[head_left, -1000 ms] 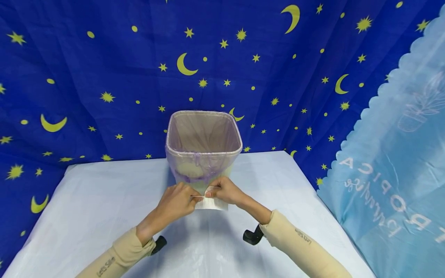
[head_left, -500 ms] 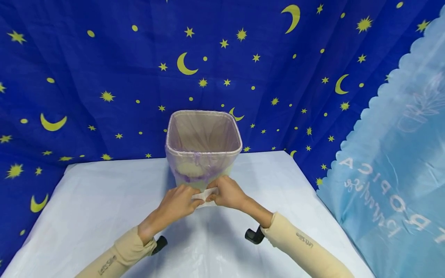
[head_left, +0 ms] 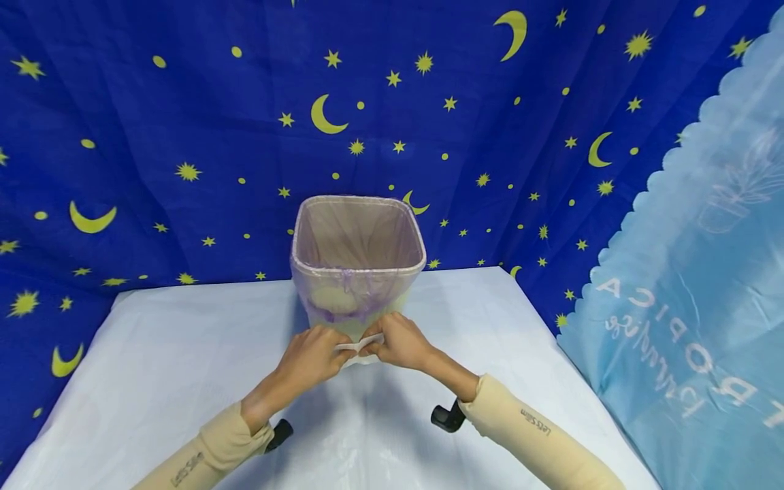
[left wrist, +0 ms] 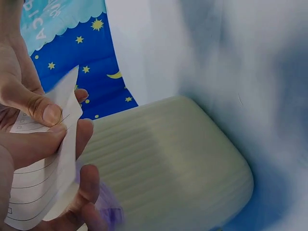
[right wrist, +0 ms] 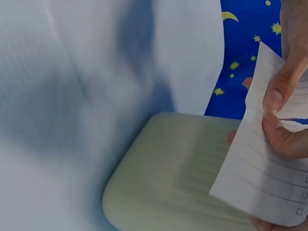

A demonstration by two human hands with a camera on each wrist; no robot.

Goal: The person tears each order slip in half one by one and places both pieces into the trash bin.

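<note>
A sheet of white lined paper with small printed checkboxes is held between the two hands, close in front of a waste bin. My left hand pinches it between thumb and curled fingers. From the other side my right hand pinches the same sheet, the two thumb tips meeting near its middle. A split in the paper opens beside the thumbs in the right wrist view, with blue showing through. In the left wrist view the paper bends over the fingers. Much of the sheet is hidden by the hands in the head view.
The pale ribbed waste bin stands just beyond the hands, lined with a thin purple bag folded over its rim. A white-covered table lies beneath. Blue star-patterned cloth hangs behind, and a light-blue cloth on the right.
The right hand has turned slightly, and the paper between the hands has tilted, so less of its lower part shows in the head view. The bin has stayed in place.
</note>
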